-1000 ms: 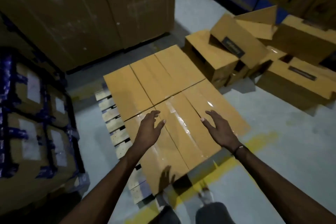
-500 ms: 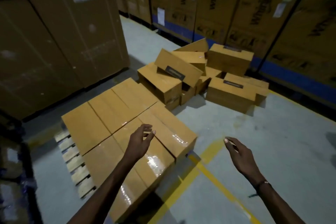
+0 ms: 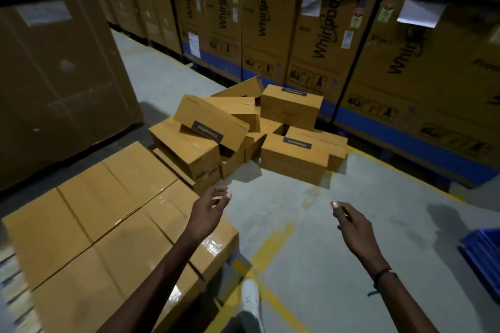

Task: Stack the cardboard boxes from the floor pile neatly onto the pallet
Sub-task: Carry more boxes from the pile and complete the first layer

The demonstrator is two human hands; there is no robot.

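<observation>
Boxes (image 3: 108, 224) already stacked are seen at the left as one flat layer on the pallet (image 3: 10, 286), of which only slats show at the lower left edge. Compared with the view half a second ago, this layer is seen nearer the lower left corner, and more of the rack cartons (image 3: 324, 43) behind is taken in; the layer itself is not seen to have been shifted. The long axes of the stacked boxes are laid parallel, running from lower left up toward the right, and glossy tape is seen along their top seams.

Above the layer's near right corner the left hand (image 3: 208, 211) is held in the air, fingers loosely curved and apart, nothing gripped. Earlier it was over the box tops; it is now at their right edge, reaching toward the pile (image 3: 243, 132).

The pile is found on the floor (image 3: 311, 224) at centre, just beyond the pallet's far corner. Its boxes are tumbled: one labelled box is tilted across another with its long axis sloping down to the right, while the labelled box at the front right lies flat, long axis left to right.

To the right, the right hand (image 3: 351, 227) is held over bare floor, fingers relaxed and slightly spread, nothing held, a band at the wrist. A white shoe (image 3: 250, 297) is seen on the yellow line (image 3: 270, 240) below.
</observation>
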